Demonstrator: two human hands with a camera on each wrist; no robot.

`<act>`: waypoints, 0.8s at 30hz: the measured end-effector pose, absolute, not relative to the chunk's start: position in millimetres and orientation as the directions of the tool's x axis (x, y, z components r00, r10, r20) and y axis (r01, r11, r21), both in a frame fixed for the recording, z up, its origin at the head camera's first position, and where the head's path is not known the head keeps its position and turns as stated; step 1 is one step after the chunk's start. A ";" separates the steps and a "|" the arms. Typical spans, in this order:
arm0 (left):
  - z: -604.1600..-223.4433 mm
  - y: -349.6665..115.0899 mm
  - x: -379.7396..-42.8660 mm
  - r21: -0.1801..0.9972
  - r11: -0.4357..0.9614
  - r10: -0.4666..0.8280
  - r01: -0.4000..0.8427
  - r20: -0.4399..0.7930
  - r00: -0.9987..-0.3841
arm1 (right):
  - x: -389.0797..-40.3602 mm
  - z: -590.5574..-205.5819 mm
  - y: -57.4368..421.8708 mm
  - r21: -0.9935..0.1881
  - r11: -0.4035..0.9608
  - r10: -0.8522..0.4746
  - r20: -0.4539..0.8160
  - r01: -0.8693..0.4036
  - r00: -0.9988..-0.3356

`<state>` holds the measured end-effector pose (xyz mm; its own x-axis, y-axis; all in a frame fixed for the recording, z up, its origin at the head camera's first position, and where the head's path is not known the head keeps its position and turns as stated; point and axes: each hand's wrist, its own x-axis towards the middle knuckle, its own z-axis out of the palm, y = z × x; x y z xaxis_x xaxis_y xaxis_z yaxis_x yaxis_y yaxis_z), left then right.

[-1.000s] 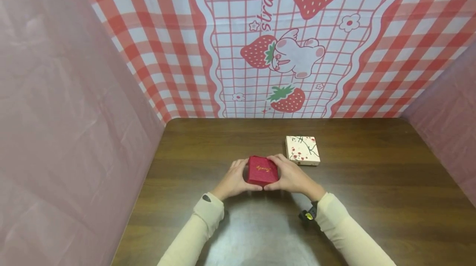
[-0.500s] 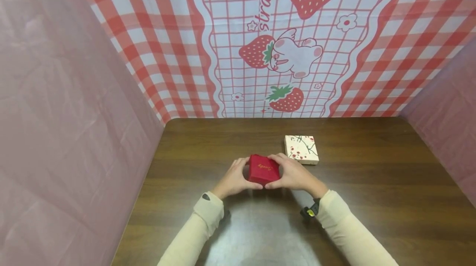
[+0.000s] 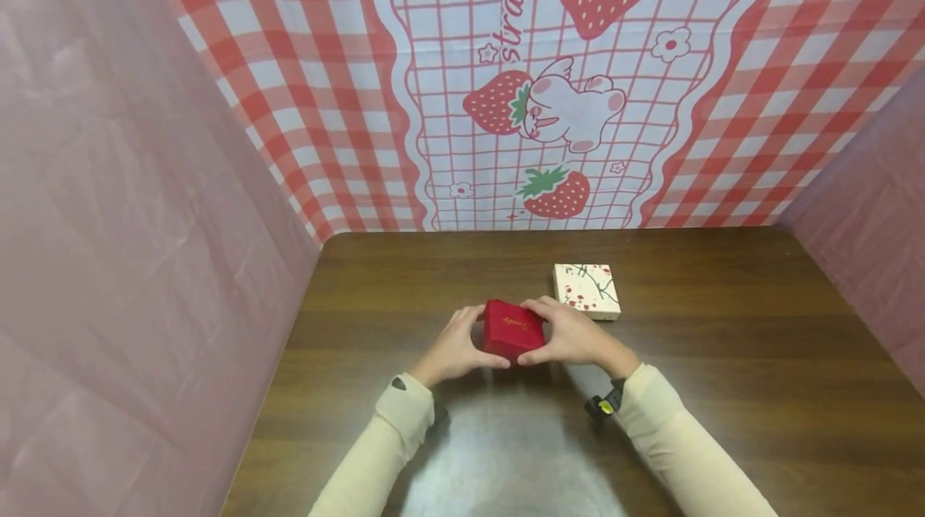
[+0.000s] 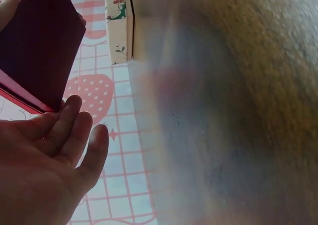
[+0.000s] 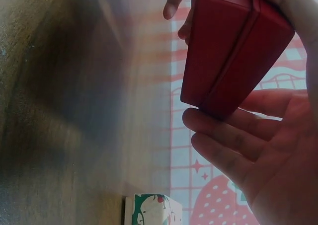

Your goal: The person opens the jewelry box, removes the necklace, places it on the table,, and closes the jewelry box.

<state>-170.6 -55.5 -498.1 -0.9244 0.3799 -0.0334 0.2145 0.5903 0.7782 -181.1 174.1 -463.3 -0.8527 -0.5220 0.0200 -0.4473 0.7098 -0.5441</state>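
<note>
A small red gift box [image 3: 513, 327] with gold lettering on its lid is held between both hands, raised above the table. My left hand [image 3: 455, 347] grips its left side, fingertips at the far corner and thumb at the near edge. On the other side my right hand [image 3: 571, 334] holds it the same way, the two thumbs close together in front. From the left wrist, the dark underside of the red gift box [image 4: 44, 51] shows, tilted. The right wrist view shows the seam between lid and base on the box [image 5: 233, 51], lid closed.
A cream box [image 3: 587, 291] with a red blossom and branch print sits on the brown wooden table [image 3: 723, 356], just beyond my right hand. A strawberry-patterned cloth [image 3: 535, 99] hangs behind the table, with pink cloth [image 3: 144, 220] at the sides.
The red box has turned and tilted slightly, and its top looks brighter. My right hand has shifted a little away from me with it. The left hand barely moved, and the cream box stays put.
</note>
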 end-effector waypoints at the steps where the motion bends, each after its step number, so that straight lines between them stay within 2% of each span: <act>1: -498.0 -55.7 -170.7 0.779 0.590 0.380 0.214 -0.034 -0.924 | -181.3 -463.0 174.1 -0.544 0.710 -0.523 0.018 -0.448 -0.852; 7: -497.1 -56.8 -171.1 0.770 0.600 0.391 0.217 -0.045 -0.919 | -182.8 -465.0 176.7 -0.550 0.693 -0.548 0.018 -0.465 -0.837; 15: -493.7 -59.3 -171.0 0.761 0.605 0.415 0.235 -0.049 -0.909 | -183.7 -462.6 182.5 -0.641 0.646 -0.539 0.002 -0.415 -0.843; 24: -493.6 -60.2 -170.8 0.764 0.614 0.387 0.197 -0.073 -0.919 | -182.3 -460.9 181.5 -0.633 0.658 -0.512 0.020 -0.408 -0.858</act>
<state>-170.8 -60.2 -493.6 -0.9193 0.3867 -0.0733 0.1975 0.6143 0.7639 -182.3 181.5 -460.9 -0.8585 -0.5125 0.0197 -0.4076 0.6585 -0.6326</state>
